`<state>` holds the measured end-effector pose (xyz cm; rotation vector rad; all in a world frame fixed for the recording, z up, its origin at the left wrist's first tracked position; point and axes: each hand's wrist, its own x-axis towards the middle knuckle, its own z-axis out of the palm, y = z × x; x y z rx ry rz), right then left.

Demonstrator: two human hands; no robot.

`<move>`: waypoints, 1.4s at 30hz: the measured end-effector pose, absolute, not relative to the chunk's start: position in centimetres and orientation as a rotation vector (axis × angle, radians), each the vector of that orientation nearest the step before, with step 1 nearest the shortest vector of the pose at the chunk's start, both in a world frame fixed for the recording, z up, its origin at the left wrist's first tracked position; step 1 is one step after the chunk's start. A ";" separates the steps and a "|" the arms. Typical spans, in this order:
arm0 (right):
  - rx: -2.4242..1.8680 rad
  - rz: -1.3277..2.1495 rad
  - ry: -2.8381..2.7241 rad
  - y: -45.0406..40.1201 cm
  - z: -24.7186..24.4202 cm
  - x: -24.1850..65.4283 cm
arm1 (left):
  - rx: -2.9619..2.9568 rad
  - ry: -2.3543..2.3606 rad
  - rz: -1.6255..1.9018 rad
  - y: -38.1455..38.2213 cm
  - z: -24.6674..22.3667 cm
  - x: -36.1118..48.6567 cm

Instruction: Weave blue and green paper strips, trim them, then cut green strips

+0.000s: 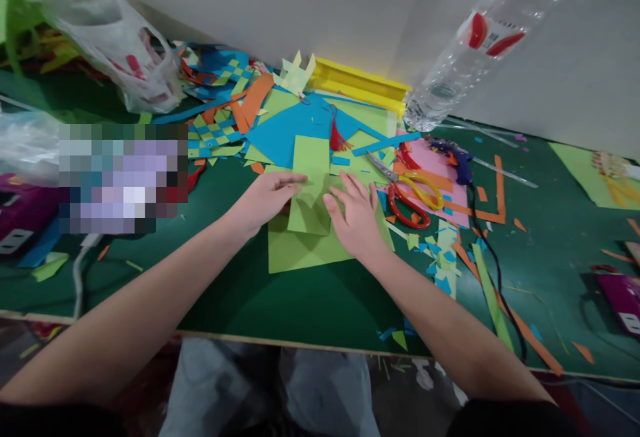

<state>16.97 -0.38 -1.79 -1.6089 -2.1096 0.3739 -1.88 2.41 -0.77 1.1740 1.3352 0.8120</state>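
A folded strip of light green paper (pixel 311 213) stands lengthwise before me, above a larger light green sheet (pixel 285 253) on the table. My left hand (pixel 267 200) has its thumb and forefinger closed over the strip's left edge, with its other fingers partly hidden. At the right edge, my right hand (pixel 355 213) is open, its fingers spread and the thumb tip by the paper. Just beyond lie blue paper (pixel 280 130) and a red tassel (pixel 339 133). Scissors with a red and a yellow handle (pixel 410 203) rest to the right of my right hand.
A clear plastic bottle (pixel 460 70) and a yellow tray (pixel 360 83) stand by the wall. A glue gun (pixel 463 167) trails a black cable. Woven paper pieces (pixel 210 137), a white plastic bag (pixel 120 50) and a blurred-out device (pixel 130 183) are on the left. Paper scraps litter the right.
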 end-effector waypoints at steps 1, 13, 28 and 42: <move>-1.603 0.379 -2.106 -0.4 -1.8 17.0 | 1.194 1.348 0.796 2.4 -0.7 -1.9; -1.567 0.349 -2.089 -0.7 -1.3 16.8 | 1.222 1.310 0.850 2.4 -0.4 -2.0; -1.449 0.438 -2.104 -1.1 -0.8 16.8 | 1.492 1.402 0.769 2.4 -0.8 -2.5; -1.010 0.509 -2.245 -1.0 -1.4 16.9 | 1.212 1.107 0.804 1.7 0.6 -1.4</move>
